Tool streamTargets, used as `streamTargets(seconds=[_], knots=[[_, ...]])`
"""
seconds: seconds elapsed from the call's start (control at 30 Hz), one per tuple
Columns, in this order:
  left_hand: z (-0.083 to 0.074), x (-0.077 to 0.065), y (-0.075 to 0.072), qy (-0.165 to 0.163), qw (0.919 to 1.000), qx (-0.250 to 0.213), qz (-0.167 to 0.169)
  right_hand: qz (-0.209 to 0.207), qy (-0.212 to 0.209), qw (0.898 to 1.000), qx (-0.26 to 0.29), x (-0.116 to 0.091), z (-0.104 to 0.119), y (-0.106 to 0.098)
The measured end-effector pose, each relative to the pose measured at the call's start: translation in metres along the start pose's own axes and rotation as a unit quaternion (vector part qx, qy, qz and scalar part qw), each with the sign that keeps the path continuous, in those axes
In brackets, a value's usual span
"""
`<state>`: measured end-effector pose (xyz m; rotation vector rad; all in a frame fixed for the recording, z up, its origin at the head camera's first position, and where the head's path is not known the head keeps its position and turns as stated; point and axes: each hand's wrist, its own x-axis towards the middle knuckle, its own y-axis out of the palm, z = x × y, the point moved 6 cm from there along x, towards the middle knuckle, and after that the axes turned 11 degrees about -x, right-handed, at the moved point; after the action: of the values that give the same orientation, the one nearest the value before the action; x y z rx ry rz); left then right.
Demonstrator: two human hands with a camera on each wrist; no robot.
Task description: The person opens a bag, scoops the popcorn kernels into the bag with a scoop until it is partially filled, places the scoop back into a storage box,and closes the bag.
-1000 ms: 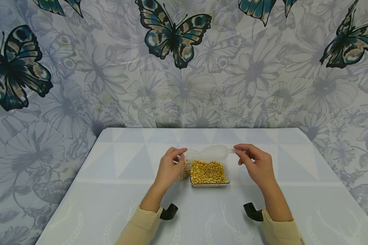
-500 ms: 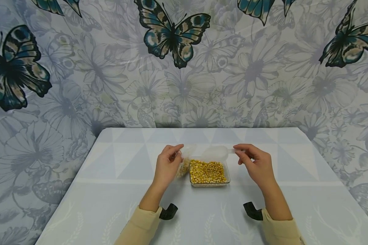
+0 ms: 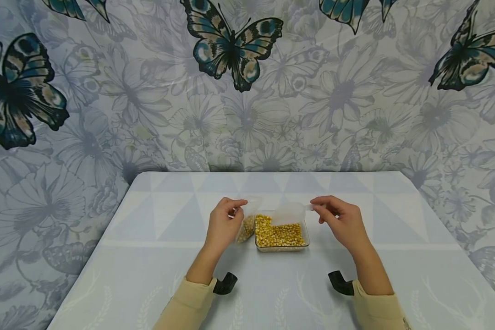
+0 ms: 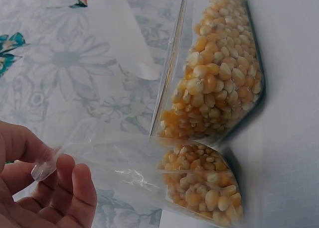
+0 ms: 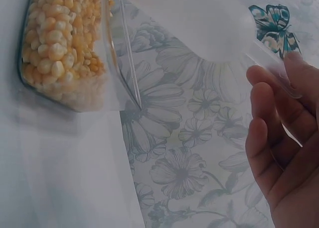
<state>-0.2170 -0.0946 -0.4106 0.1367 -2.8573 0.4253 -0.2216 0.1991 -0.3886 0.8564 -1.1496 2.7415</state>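
Observation:
My left hand pinches the top of a clear plastic bag between thumb and index finger. Corn kernels fill the bag's bottom, which stands against the left side of a glass container. More yellow corn kernels lie in that container. On its other side, my right hand pinches the short handle of a translucent white plastic scoop. The scoop's bowl overlaps the back right of the kernels in the head view. In the right wrist view, the scoop tilts down toward the container.
All of it rests on a pale table with a triangle pattern. Behind the table's far edge hangs a floral cloth with butterflies. Black camera mounts stick out from both cuffs.
My left hand has shifted left, drawing the bag's top away from the scoop. The scoop has come down and slightly left, over the kernels. The container has stayed put.

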Motion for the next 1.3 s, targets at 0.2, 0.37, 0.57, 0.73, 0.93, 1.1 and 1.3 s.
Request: streamTargets(seconds=[0.2,0.37,0.57,0.73,0.93,1.1,1.3], knots=[[0.003,0.000,0.003,-0.009,0.9997,-0.011,0.021,0.018,-0.002,1.000,-0.023,0.000,-0.006,0.000],[0.004,0.001,0.006,-0.007,0.9980,-0.043,0.045,0.026,0.003,0.999,-0.025,0.000,-0.009,0.001],[0.006,0.001,0.006,0.002,0.9970,-0.044,0.064,0.034,0.008,0.999,-0.033,0.000,-0.012,0.002],[0.008,0.002,0.002,-0.024,0.9982,-0.048,0.026,0.045,0.011,0.998,-0.034,-0.001,-0.017,0.002],[0.015,0.004,0.000,-0.049,0.9959,-0.076,-0.007,0.078,0.019,0.996,-0.037,-0.002,-0.026,0.004],[0.020,0.005,-0.001,-0.065,0.9918,-0.107,-0.023,0.101,0.031,0.993,-0.059,-0.002,-0.031,0.004],[0.026,0.005,-0.002,-0.075,0.9868,-0.136,-0.046,0.103,0.027,0.989,-0.100,-0.002,-0.033,0.001]])
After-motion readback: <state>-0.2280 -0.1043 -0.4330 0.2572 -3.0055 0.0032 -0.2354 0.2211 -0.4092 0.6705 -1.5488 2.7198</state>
